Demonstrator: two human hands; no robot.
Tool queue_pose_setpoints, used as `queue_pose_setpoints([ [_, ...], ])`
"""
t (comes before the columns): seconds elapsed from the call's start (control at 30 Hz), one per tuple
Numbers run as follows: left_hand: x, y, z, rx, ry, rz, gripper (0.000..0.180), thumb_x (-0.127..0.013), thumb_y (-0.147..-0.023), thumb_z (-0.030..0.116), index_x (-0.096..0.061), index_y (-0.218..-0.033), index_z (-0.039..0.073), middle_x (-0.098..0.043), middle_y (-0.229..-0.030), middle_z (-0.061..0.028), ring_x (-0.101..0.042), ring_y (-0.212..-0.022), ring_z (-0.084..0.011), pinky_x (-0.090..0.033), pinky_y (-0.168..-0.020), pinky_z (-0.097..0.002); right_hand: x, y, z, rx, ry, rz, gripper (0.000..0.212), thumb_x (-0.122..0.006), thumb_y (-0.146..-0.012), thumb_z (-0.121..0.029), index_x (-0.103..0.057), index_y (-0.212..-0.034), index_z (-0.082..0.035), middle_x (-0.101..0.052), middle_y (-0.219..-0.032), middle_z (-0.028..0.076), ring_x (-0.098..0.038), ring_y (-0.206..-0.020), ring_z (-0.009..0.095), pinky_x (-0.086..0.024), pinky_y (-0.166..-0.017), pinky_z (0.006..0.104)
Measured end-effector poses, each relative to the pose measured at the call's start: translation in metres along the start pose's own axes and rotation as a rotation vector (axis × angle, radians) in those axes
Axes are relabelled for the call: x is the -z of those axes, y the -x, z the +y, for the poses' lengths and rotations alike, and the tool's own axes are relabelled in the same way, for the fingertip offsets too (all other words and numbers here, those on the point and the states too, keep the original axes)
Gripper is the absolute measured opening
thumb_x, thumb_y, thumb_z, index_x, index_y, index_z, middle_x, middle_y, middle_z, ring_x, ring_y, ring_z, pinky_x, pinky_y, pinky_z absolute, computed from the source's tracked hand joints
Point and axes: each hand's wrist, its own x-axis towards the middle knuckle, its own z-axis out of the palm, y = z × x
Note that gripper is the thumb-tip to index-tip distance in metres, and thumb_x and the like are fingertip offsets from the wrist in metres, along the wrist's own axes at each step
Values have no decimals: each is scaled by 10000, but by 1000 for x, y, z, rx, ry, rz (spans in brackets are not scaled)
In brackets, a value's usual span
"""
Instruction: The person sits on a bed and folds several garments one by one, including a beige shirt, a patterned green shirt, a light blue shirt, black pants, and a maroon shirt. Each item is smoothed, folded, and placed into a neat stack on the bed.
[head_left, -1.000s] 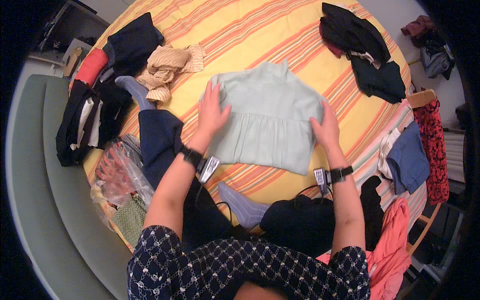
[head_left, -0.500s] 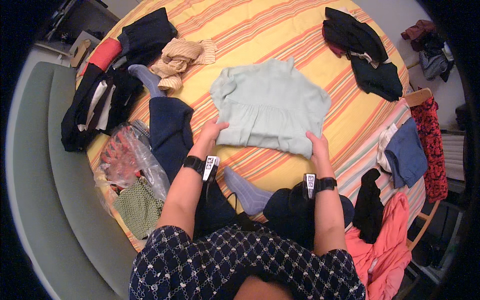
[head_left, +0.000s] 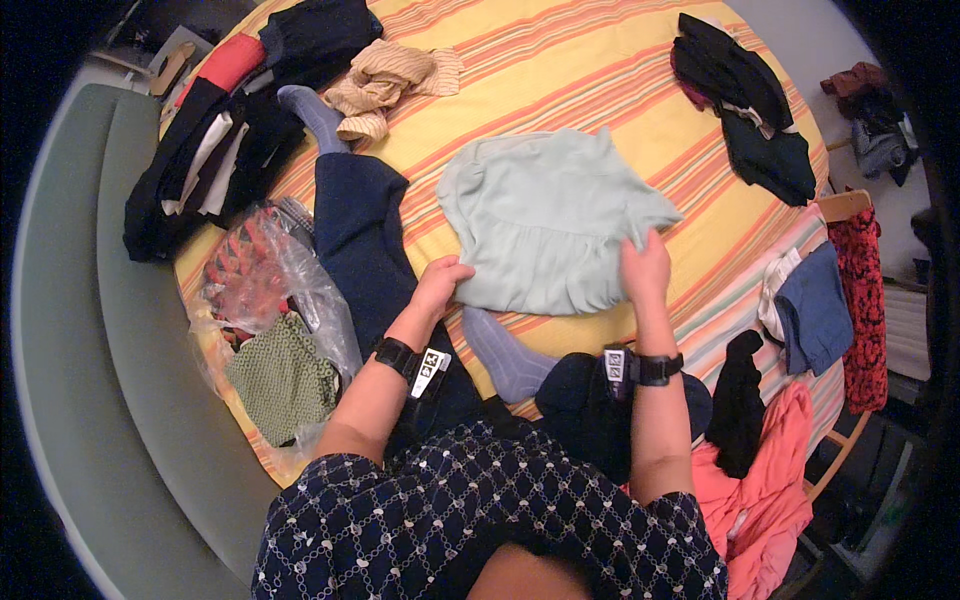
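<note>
Striped sheet (head_left: 590, 85) spread over everything, clothes heaped left, far right and near right. Pale green blouse (head_left: 550, 225) lies in the middle, wider left-to-right than near-to-far. It sits on the far side of both hands and mostly between them, so each hand meets it along its near half. Coral garment (head_left: 765, 490) off at near right, well apart. Tan striped shirt (head_left: 395, 75) crumpled at far left, not touching the blouse. Right hand (head_left: 645, 268) reaches farther onto the cloth, pinching the blouse's right side; left hand (head_left: 438, 287) is lower, thumb and fingers pinching the near left corner. Neither hand is the closer one, both touch; fingers under the cloth can't be seen. Near sock (head_left: 505, 360), on the person's foot, is just beside the blouse's near edge.

Versus half a second ago: right hand was at the near right corner, now it's higher up the right side. Left hand stays at its corner. Blouse outline is rounder and softer, the gathered seam harder to read. Its near edge now comes close to that sock; earlier there was a strip of sheet between. The whole view has shifted a bit too.
</note>
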Motion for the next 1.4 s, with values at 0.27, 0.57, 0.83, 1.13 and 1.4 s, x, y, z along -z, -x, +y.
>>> queue_pose_setpoints([
  [0.27, 3, 5, -1, 40, 276, 68, 372, -462, -926, 381, -588, -991, 37, -629, -938, -86, -593, -831, -172, -462, -759, -280, -102, 65, -141, 546, 357, -438, 263, -546, -806, -219, -506, -956, -6, -636, -721, 186, -642, -680, 336, -505, -595, 439],
  [0.57, 3, -9, 13, -8, 305, 18, 480, -518, -893, 389, -520, -1151, -16, -598, -1117, -124, -588, -978, -218, -462, -860, -343, -67, 46, -69, 329, 161, -387, 486, -622, -776, -296, -501, -1161, -25, -621, -944, 185, -599, -879, 358, -477, -745, 450],
  [0.83, -11, -33, 46, 31, 615, -124, 410, -647, -820, 244, -555, -1116, -24, -618, -1063, -127, -608, -930, -236, -489, -812, -351, -60, -2, -67, 705, 132, -342, 676, -759, -624, -212, -477, -1218, -53, -464, -1274, 168, -405, -1197, 350, -371, -974, 399],
  [1.13, -33, -14, 73, -266, -115, -463, 523, -711, -696, 137, -543, -1182, 45, -604, -1100, -62, -565, -993, -191, -431, -898, -343, -40, -31, -103, 953, 249, -596, 964, -824, -502, -266, -357, -1330, -106, -371, -1378, 151, -301, -1295, 351, -280, -1021, 486],
  [1.4, -50, 86, 94, -983, -546, -248, 273, -711, -707, 218, -604, -838, 3, -616, -751, -97, -572, -711, -162, -460, -673, -323, 14, 54, -99, 399, -548, -1028, 456, -718, -696, -118, -550, -1098, 14, -618, -1000, 59, -574, -901, 145, -463, -798, 302],
])
